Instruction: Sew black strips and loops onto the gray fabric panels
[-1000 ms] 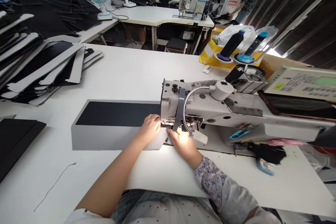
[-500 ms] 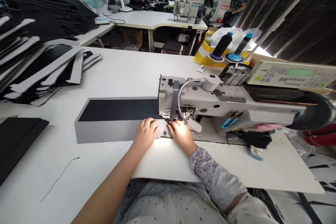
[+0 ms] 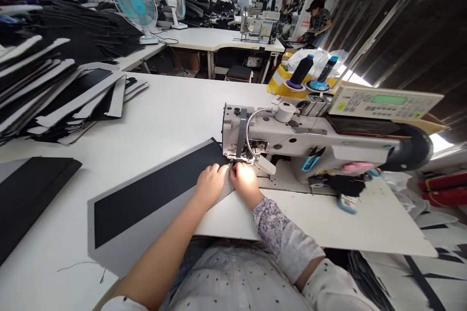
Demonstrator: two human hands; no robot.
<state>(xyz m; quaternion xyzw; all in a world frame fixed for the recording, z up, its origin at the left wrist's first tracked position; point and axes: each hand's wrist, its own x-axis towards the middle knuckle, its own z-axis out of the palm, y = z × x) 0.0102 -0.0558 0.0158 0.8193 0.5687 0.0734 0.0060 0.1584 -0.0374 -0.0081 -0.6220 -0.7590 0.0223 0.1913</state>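
Note:
A long grey fabric panel with a black strip (image 3: 146, 193) along it lies at a slant, its far right end under the head of a sewing machine (image 3: 233, 126). My left hand (image 3: 210, 185) is closed on the panel just left of the needle area, fingers bunched at its surface. Close beside it, my right hand (image 3: 246, 182) pinches the panel's right edge in front of the presser foot, lit by the machine's lamp. The needle and the fingertips of both hands are partly hidden.
Stacks of black and grey pieces (image 3: 47, 92) stand at the left, with a folded black piece (image 3: 40, 194) nearer me. Thread cones (image 3: 302, 72) and a control panel (image 3: 386, 101) are behind the machine. Blue thread snips (image 3: 312, 159) rest on its arm. A fan (image 3: 136, 7) stands beyond.
The panel has turned from lying straight across to a slant, its left end swinging towards me. My hands have stayed near the needle, the left now more bunched. The view has shifted slightly.

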